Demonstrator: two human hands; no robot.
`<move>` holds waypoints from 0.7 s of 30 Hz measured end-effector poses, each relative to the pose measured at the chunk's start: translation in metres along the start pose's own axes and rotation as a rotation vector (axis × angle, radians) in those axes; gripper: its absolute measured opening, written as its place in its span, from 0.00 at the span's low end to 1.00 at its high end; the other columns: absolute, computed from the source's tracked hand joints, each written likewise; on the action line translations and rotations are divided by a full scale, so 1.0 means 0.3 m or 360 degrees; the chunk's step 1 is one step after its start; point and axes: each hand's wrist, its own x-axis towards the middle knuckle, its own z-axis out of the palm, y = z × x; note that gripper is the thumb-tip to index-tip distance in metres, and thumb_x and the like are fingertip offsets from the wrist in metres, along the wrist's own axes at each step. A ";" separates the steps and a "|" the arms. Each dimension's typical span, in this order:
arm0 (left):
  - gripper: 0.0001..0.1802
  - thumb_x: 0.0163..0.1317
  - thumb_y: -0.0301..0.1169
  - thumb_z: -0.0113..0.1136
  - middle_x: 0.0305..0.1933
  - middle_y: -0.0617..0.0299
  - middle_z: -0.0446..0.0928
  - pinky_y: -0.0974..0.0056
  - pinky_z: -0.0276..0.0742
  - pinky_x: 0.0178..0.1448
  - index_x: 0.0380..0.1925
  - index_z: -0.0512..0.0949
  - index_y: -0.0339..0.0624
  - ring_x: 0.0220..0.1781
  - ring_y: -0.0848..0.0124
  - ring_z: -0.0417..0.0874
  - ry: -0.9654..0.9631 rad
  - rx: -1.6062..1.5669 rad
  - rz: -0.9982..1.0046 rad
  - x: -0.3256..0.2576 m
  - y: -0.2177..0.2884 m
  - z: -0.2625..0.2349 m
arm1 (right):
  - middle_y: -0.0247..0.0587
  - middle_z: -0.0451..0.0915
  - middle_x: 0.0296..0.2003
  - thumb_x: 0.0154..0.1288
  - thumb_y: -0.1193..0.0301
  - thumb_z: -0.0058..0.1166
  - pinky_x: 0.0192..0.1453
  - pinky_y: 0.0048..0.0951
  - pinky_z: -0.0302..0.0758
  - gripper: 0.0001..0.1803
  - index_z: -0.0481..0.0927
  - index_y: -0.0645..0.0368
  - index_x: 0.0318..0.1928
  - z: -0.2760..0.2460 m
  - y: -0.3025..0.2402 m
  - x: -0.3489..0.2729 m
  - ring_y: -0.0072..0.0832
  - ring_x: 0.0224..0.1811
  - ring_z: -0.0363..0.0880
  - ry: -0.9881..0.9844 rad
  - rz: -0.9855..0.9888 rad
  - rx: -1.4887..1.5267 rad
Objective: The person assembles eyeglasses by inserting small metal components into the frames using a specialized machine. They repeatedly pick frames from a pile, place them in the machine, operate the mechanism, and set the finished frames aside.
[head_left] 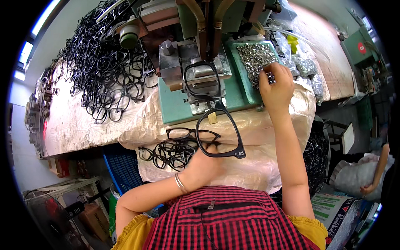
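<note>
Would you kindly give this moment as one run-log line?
left hand: by black frames; right hand: at metal parts, green tray; single frame: at machine

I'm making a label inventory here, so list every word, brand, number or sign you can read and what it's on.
I won't copy out wording, but here's where it stands:
White-and-green sack, lower right: large print, partly legible.
Green machine, upper right: red round sign with a pale mark.
Cardboard box, lower left: print too blurred to read.
Black eyeglass frame, centre: corner mark too small to read.

Eyewear workshop, bench machine [171,66], heaped black frames [102,58], probably another machine [359,49] beyond
</note>
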 end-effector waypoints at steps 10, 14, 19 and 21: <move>0.21 0.55 0.40 0.67 0.45 0.57 0.82 0.57 0.77 0.53 0.48 0.82 0.44 0.47 0.57 0.81 -0.0296 -0.0511 -0.0365 -0.298 -0.109 -0.545 | 0.43 0.84 0.32 0.56 0.76 0.60 0.44 0.31 0.76 0.06 0.83 0.61 0.36 0.025 -0.049 0.042 0.35 0.35 0.83 -0.0093 0.0440 0.0506; 0.09 0.60 0.28 0.64 0.31 0.56 0.83 0.67 0.76 0.37 0.37 0.82 0.32 0.31 0.71 0.82 0.0860 -0.0733 -0.0975 -0.224 -0.272 -0.578 | 0.42 0.84 0.33 0.62 0.75 0.61 0.46 0.27 0.76 0.07 0.84 0.63 0.40 0.087 -0.007 0.061 0.29 0.37 0.83 -0.0130 0.0565 0.0757; 0.03 0.62 0.24 0.63 0.29 0.63 0.80 0.71 0.72 0.34 0.35 0.81 0.36 0.29 0.76 0.78 0.2066 -0.0731 -0.1361 -0.239 -0.533 -0.332 | 0.41 0.85 0.37 0.57 0.80 0.63 0.53 0.31 0.75 0.09 0.86 0.61 0.40 -0.059 0.012 -0.039 0.29 0.40 0.83 -0.0122 0.0548 0.0458; 0.03 0.60 0.23 0.63 0.32 0.60 0.80 0.66 0.74 0.40 0.34 0.81 0.38 0.35 0.69 0.79 0.1993 -0.0365 -0.1448 -0.251 -0.577 -0.352 | 0.41 0.84 0.35 0.56 0.82 0.62 0.51 0.31 0.75 0.09 0.85 0.63 0.38 -0.143 0.032 -0.084 0.31 0.40 0.82 -0.0077 0.0493 0.0405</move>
